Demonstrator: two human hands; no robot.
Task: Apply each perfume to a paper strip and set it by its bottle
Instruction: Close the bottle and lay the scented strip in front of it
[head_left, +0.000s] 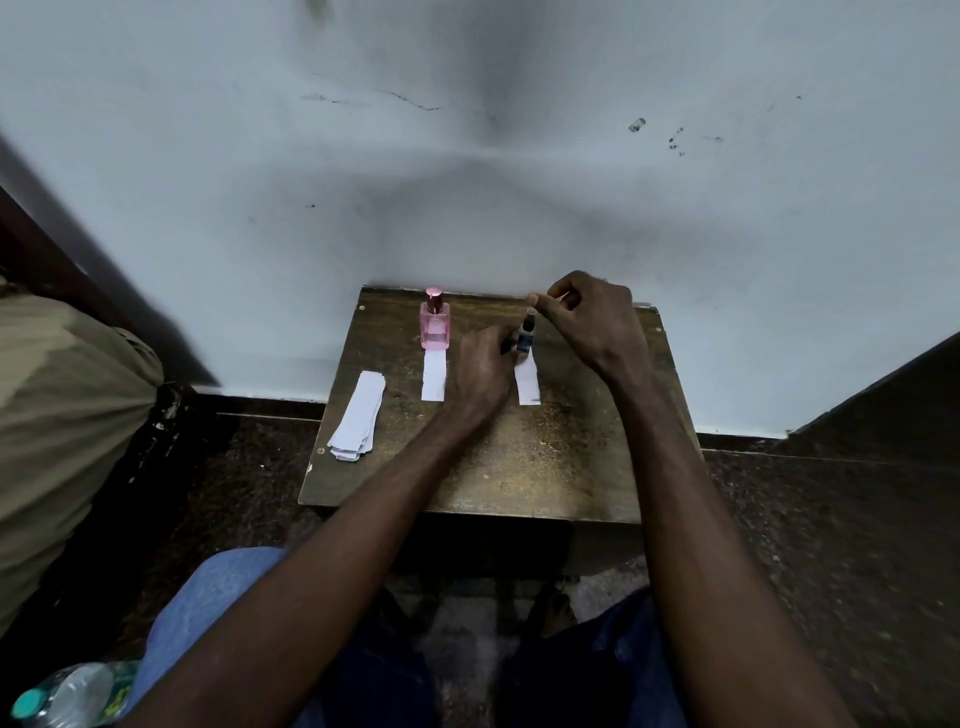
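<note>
A pink perfume bottle with its cap on stands at the back of the small wooden table, with a white paper strip lying right in front of it. To its right, my left hand grips a small dark blue perfume bottle at its base. My right hand hovers just above that bottle's top, with thumb and fingers pinched on what looks like its clear cap. A second white strip lies in front of the dark bottle.
A stack of spare white strips lies on the table's left side. The table stands against a pale wall. A plastic water bottle lies on the floor at lower left, beside my knees.
</note>
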